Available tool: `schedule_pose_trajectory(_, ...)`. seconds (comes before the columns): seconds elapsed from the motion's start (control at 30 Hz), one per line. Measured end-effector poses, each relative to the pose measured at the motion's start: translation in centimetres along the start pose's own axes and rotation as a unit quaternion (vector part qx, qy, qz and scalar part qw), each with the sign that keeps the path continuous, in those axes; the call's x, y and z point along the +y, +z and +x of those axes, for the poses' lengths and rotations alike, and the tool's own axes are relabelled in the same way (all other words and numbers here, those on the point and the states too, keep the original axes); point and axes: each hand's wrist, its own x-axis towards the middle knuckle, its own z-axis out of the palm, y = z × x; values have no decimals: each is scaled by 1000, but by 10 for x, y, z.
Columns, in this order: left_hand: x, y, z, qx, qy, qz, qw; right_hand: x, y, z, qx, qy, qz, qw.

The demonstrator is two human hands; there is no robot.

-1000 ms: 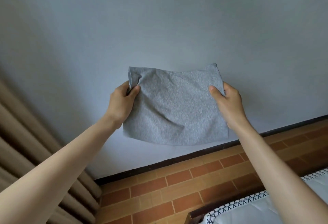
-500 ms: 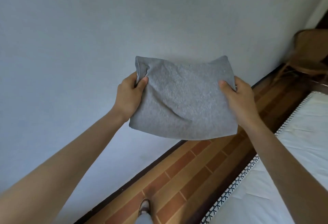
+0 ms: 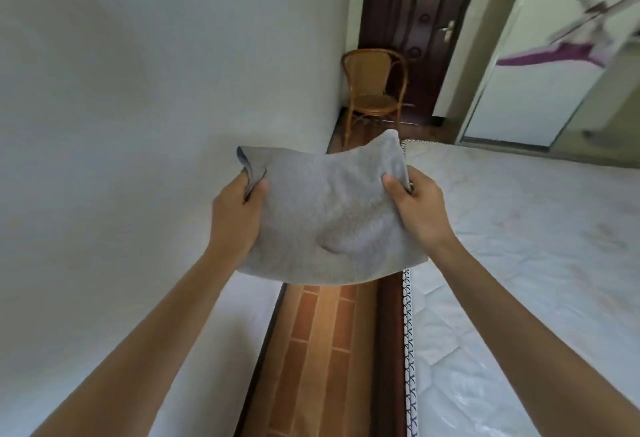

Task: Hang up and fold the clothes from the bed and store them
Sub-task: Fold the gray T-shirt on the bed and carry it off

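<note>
Both arms are stretched out forward, bare forearms coming in from the bottom corners and meeting around the middle. The left hand (image 3: 239,215) grips the left edge of a folded grey garment (image 3: 329,215), thumb on the near face and the rest of the fingers tucked behind, with a bit of fabric bunched up at that top corner. The right hand (image 3: 417,208) does the same on the right edge, thumb pressed flat on top, fingers wrapped behind. So both hands are clamped on the cloth, holding it up in the air between them.

The garment is a soft heathered grey knit, folded into a rough rectangle, sagging a little in the middle with a small dimple near the bottom. It hangs above the strip of brick-patterned floor (image 3: 311,350) between the plain white wall (image 3: 121,107) on the left and the bed (image 3: 519,263) on the right. The bed has a pale quilted mattress top with a patterned trim along its edge. Farther back there's a rattan chair (image 3: 374,90) with a curved back, in front of a dark door (image 3: 422,3).
</note>
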Motion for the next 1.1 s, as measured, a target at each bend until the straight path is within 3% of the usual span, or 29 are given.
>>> schedule_pose_trajectory(0.2,6,66,74,-100,36,-47,993,25,-31,33,94,55,-15,994)
schedule_pose_trajectory(0.4,9,131,145,-132,77,-68,986,60,-42,94,152,75,-16,985)
schedule_pose_trajectory(0.83,80,301,353,-122,122,-61,983,122,-106,351,186,53,-16,981)
schedule_pose_trajectory(1.1,72,370,449,-124,108,-56,985,167,-93,469,159,60,-12,985)
